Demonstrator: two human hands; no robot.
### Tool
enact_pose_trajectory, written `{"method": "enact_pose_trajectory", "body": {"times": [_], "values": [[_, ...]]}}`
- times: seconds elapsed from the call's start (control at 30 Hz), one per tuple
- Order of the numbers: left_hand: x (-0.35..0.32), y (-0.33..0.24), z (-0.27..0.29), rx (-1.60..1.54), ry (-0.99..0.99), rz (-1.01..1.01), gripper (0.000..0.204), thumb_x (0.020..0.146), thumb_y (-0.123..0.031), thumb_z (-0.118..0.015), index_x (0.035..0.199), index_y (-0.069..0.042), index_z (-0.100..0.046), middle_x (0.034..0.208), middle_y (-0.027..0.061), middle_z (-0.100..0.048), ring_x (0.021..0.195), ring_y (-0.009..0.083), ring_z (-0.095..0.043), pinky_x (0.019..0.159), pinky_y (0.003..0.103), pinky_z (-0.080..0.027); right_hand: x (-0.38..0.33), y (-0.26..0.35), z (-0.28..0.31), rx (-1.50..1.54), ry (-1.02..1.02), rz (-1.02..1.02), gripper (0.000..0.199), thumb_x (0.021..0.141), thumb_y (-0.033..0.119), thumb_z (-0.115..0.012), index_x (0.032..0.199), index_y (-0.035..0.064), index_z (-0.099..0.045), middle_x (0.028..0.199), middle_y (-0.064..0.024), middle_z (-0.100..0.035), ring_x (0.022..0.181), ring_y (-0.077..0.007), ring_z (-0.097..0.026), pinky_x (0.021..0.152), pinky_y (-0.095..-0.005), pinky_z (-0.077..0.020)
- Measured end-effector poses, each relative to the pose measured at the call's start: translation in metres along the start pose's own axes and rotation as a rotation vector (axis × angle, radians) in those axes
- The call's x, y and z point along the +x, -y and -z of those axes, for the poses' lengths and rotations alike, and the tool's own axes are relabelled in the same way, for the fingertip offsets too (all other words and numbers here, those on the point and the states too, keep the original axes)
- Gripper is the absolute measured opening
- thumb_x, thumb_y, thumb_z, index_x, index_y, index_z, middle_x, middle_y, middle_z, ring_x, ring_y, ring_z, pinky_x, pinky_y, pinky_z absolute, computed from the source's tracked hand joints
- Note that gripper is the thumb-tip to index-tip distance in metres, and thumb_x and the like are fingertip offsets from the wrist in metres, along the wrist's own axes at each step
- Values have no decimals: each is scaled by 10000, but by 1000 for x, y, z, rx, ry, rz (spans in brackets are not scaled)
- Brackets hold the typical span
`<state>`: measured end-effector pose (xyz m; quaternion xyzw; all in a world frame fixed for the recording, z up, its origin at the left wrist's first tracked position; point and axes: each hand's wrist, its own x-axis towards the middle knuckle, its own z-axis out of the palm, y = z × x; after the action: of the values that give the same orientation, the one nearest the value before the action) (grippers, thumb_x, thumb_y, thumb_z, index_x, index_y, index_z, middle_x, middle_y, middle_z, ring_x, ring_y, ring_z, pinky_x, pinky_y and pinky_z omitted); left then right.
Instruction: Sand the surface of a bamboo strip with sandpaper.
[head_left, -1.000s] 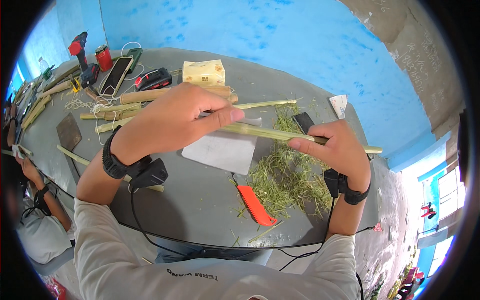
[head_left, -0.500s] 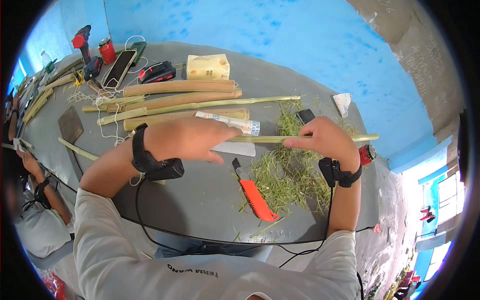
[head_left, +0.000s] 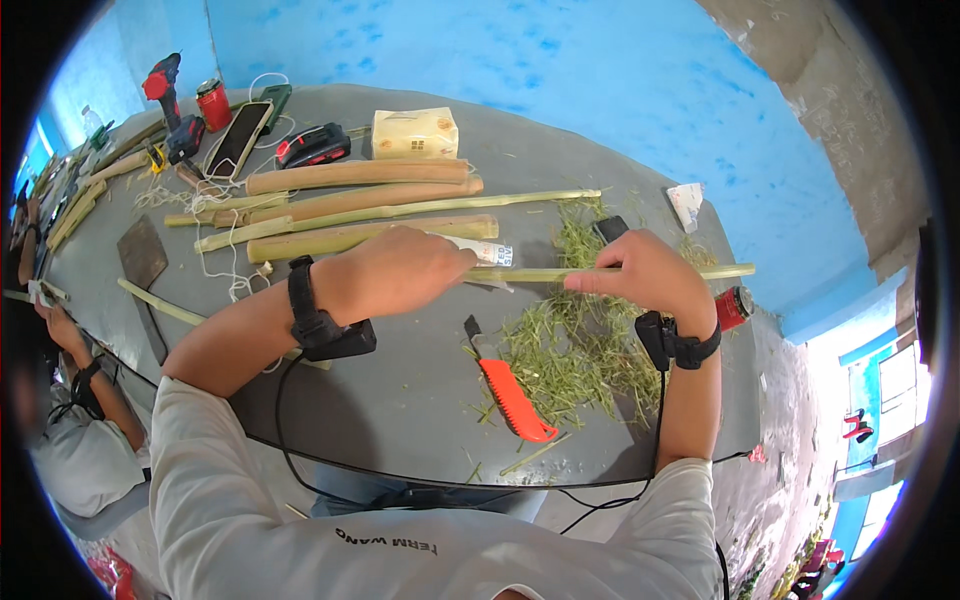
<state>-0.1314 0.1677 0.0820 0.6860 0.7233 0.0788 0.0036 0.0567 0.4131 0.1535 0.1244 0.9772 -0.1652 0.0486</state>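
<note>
A slim green bamboo strip [head_left: 540,274] lies crosswise in front of me, above the table. My right hand [head_left: 650,275] is closed around it, thumb along the near side, with the strip's end sticking out to the right. Over the strip's left part, my left hand [head_left: 395,272] is closed on a piece of sandpaper [head_left: 490,252] with a white printed back. The sandpaper's edges show above and below the strip; my left fingertips are partly hidden. Nearer to me, an orange utility knife [head_left: 510,390] rests beside a heap of green bamboo shavings [head_left: 580,350].
Several bamboo pieces [head_left: 370,178] lie behind my left hand, with white string [head_left: 235,245] among them. Farther back are a drill [head_left: 175,110], phone [head_left: 240,138], battery [head_left: 315,147] and tissue pack [head_left: 415,135]. A flat blade [head_left: 143,255] lies left. A red can [head_left: 733,307] is by my right wrist.
My left hand has gone from open fingers over the sandpaper to closed on it, folding it around the strip. My right hand has barely moved.
</note>
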Motion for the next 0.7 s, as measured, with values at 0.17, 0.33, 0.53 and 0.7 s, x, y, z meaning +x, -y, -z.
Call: {"method": "enact_pose_trajectory", "body": {"times": [0.17,0.33,0.53,0.7], "values": [[2,5,18,78,-113,57,174,878,-79,-590,1042,-57,-643,907,138,-694,842,353,-675,695,460,-524,-3,13,3,24,-172,5,687,839,540,-739,580,-36,-468,521,-99,-247,514,-224,-229,473,-392,-237],[-2,9,31,-7,-208,75,157,875,-96,-600,1024,-77,-646,898,112,-696,876,355,-668,747,451,-514,-5,20,10,98,-115,-37,647,838,507,-765,577,-24,-505,521,-55,-251,510,-157,-240,474,-363,-232],[-2,2,23,-149,159,9,133,951,-167,-560,1018,-90,-646,869,140,-685,836,376,-663,737,471,-507,2,5,4,26,157,-1,516,842,507,-766,715,8,-736,526,-39,-568,499,-105,-465,491,-308,-357],[3,5,27,-253,194,59,306,1033,-360,-508,1149,-90,-594,844,180,-668,838,404,-658,742,495,-492,6,5,0,163,135,-10,567,838,514,-765,625,-4,-674,473,-20,-399,472,-125,-343,471,-326,-285]]}}
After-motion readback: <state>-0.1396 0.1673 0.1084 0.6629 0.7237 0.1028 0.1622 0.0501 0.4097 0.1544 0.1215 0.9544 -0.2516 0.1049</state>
